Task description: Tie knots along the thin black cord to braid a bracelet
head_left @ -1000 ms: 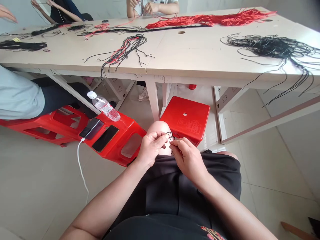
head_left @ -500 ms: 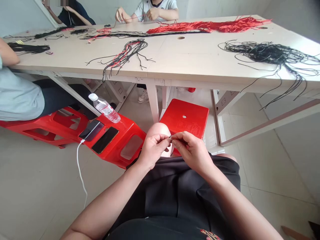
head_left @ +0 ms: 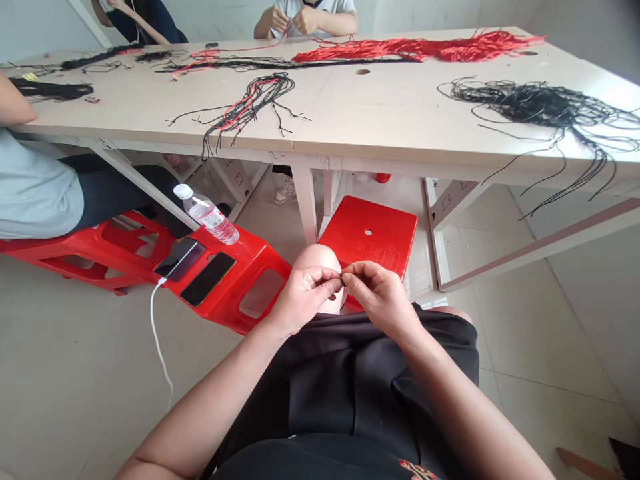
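My left hand (head_left: 316,297) pinches a short bit of black cord (head_left: 342,277) between thumb and forefinger, above my knee. From the other side my right hand (head_left: 381,293) grips the same cord, its thumb and fingertip nearly touching those of the left. Most of the cord is hidden by the fingers; only a small dark piece shows. Beyond the hands, on the table (head_left: 345,120), lie a bundle of black and red cords (head_left: 250,100) and a tangled heap of black cords (head_left: 537,103).
A red stool (head_left: 370,230) stands under the table edge. On another red stool (head_left: 255,257) at left are a water bottle (head_left: 207,217), two phones and a white cable. Red cords (head_left: 420,48) lie along the far side. Co-workers sit at left and across.
My fingertips have closed tighter over the cord, and the small dark loop seen between them no longer shows. Across the table, a co-worker's hands have come together on a red cord.
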`<action>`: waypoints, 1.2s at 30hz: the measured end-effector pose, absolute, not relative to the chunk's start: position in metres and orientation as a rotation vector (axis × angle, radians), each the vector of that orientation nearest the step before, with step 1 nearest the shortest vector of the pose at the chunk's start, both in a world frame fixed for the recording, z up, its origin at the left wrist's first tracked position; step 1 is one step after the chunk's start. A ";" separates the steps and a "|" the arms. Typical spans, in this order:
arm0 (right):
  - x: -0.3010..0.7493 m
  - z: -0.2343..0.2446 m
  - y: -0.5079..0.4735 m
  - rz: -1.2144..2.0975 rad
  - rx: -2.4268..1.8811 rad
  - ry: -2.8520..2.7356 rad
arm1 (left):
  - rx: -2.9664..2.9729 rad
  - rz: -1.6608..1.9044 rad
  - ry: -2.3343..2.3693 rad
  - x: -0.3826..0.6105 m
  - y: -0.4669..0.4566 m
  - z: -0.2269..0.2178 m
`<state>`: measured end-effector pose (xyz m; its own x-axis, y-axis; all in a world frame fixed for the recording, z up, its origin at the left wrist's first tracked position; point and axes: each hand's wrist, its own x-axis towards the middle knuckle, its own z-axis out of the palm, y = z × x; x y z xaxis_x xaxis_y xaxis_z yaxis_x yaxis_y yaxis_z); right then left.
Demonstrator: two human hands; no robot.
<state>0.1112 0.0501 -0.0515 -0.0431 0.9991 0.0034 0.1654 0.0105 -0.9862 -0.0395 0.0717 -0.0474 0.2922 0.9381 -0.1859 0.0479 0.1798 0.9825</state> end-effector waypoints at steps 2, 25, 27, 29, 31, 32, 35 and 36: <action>0.109 -0.051 0.050 1.139 -1.305 -1.351 | 1.253 0.831 1.080 -0.042 0.072 -0.047; 0.123 -0.064 0.025 0.906 -1.118 -1.340 | 0.871 0.779 0.963 -0.046 0.064 -0.029; 0.118 -0.068 0.021 0.989 -1.073 -1.354 | 0.876 0.761 0.971 -0.046 0.064 -0.029; 0.118 -0.063 0.022 0.957 -1.111 -1.407 | 0.900 0.757 0.981 -0.047 0.064 -0.029; 0.121 -0.053 0.025 0.839 -1.183 -1.526 | 0.942 0.766 0.995 -0.048 0.063 -0.030; 0.123 -0.047 0.026 0.760 -1.210 -1.588 | 0.977 0.767 1.007 -0.049 0.063 -0.031; 0.128 -0.033 0.029 0.585 -1.236 -1.706 | 1.150 0.734 1.071 -0.049 0.060 -0.031; 0.129 -0.031 0.030 0.550 -1.234 -1.731 | 1.213 0.707 1.100 -0.049 0.059 -0.031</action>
